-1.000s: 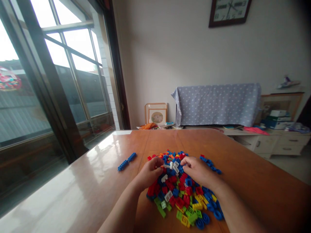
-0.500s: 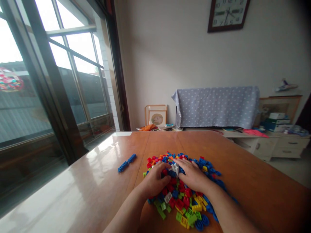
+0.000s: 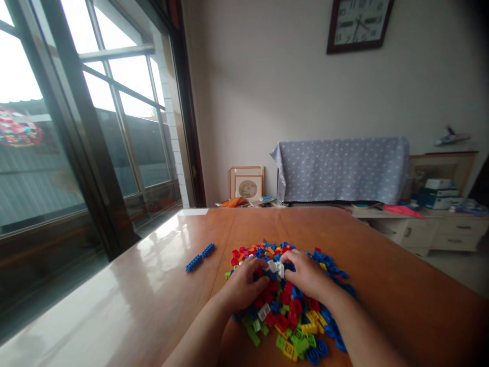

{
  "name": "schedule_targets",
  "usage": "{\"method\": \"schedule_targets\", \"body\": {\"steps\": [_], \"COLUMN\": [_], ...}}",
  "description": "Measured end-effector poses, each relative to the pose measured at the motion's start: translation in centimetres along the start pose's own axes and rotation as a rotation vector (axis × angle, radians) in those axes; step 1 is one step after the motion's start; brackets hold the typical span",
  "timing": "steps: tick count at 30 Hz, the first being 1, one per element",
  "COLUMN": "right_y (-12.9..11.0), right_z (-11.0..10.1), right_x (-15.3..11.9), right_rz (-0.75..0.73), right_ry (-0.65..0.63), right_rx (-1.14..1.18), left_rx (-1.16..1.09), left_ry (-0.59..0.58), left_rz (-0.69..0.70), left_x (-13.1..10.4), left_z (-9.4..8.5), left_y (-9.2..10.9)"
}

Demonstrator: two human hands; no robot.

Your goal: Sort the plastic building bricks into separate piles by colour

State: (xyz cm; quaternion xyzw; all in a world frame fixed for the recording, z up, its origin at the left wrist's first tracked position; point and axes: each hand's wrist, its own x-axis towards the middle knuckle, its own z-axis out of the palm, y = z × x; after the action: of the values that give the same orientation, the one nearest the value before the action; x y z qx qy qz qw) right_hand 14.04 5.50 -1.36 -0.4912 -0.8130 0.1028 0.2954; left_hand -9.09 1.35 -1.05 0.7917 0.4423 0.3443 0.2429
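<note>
A heap of red, blue, green, yellow and orange toy bricks [image 3: 282,321] is spread over the wooden table [image 3: 171,306]. Over its middle, my left hand [image 3: 248,283] has fingers and thumb curved towards each other around the near side of white pieces [image 3: 275,267]; whether its fingertips grip one is hidden. From the right, my right hand [image 3: 303,270] has its fingers bent in at the white pieces, with thumb and fingertips near them. What it pinches is too small to tell.
Left of the heap lies a joined strip of blue bricks [image 3: 200,257]. Beyond the table, a low white cabinet [image 3: 416,234] stands along the wall, with a cloth-covered object [image 3: 340,171] and framed pictures [image 3: 248,186]. Glass windows are at the left.
My right hand's fingers, spread over the bricks before, are now drawn in and bent beside the white pieces. My left hand has hardly moved.
</note>
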Motion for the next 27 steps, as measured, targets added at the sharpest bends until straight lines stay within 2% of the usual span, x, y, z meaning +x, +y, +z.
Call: {"method": "schedule_targets", "body": {"steps": [12, 20, 27], "right_y": [2.0, 0.8, 0.5], "right_z": [-0.4, 1.0, 1.5], "right_x": [0.5, -0.2, 0.2], "right_rz": [0.130, 0.038, 0.063], "right_ry": [0.090, -0.062, -0.016], "right_rx": [0.033, -0.045, 0.002], "left_rx": [0.056, 0.067, 0.057], "left_ry": [-0.013, -0.005, -0.010], "left_rz": [-0.011, 0.038, 0.032], "left_x": [0.1, 0.1, 0.3], "left_z": [-0.2, -0.2, -0.1], "left_y": [0.1, 0.2, 0.2]}}
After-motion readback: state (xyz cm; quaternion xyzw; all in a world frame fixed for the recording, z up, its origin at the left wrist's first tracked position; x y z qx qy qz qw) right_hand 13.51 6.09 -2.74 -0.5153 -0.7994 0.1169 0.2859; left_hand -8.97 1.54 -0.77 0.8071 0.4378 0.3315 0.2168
